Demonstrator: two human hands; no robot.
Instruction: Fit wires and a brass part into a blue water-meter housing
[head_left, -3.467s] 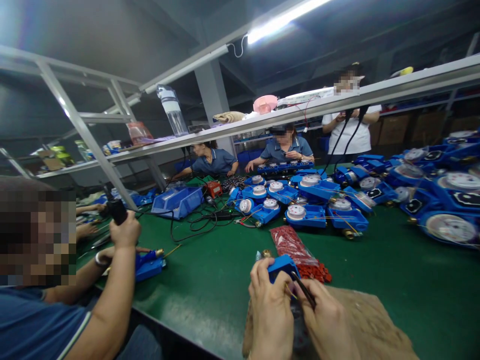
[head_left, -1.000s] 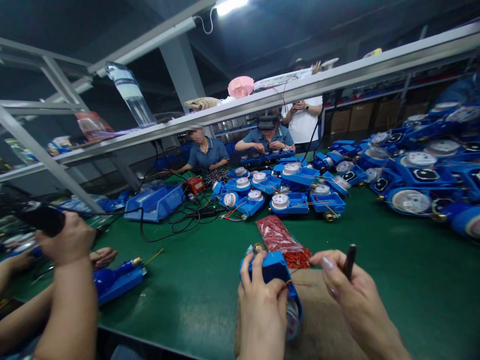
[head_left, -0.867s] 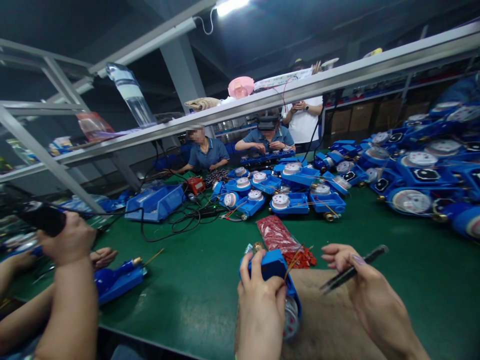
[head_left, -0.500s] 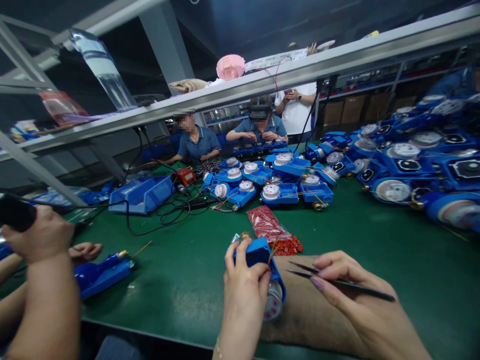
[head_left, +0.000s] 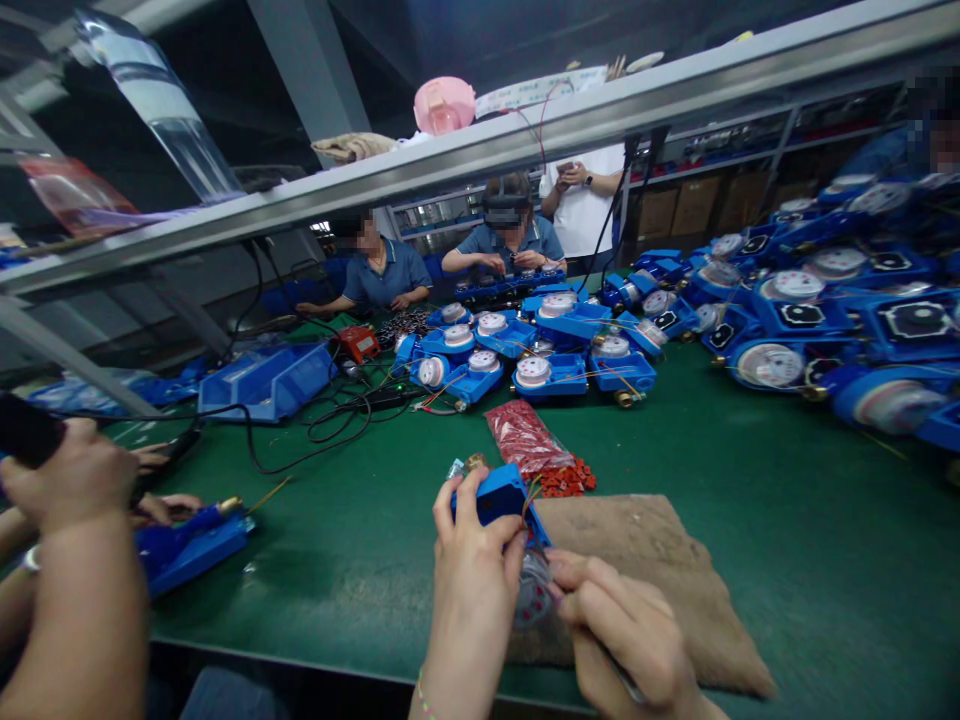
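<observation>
My left hand (head_left: 472, 565) is wrapped round a blue water meter (head_left: 501, 498) with a brass fitting at its far end and thin yellow wires coming out of its side. The meter is held just above a brown cloth pad (head_left: 652, 560) on the green table (head_left: 375, 540). My right hand (head_left: 626, 635) is closed right beside the meter's dial, touching it; the tweezers it carried are mostly hidden in the fist. A clear bag of small red parts (head_left: 529, 440) lies just beyond the meter.
Many blue meters (head_left: 540, 360) are piled across the middle and right of the table. A blue bin (head_left: 262, 375) and black cables (head_left: 322, 425) lie at the left. A co-worker's arm (head_left: 75, 560) with a dark tool is at the near left. Other people sit opposite.
My right hand swung out with the tweezers, then came back in against the meter's dial. The view tipped downward. My left hand kept its grip on the meter.
</observation>
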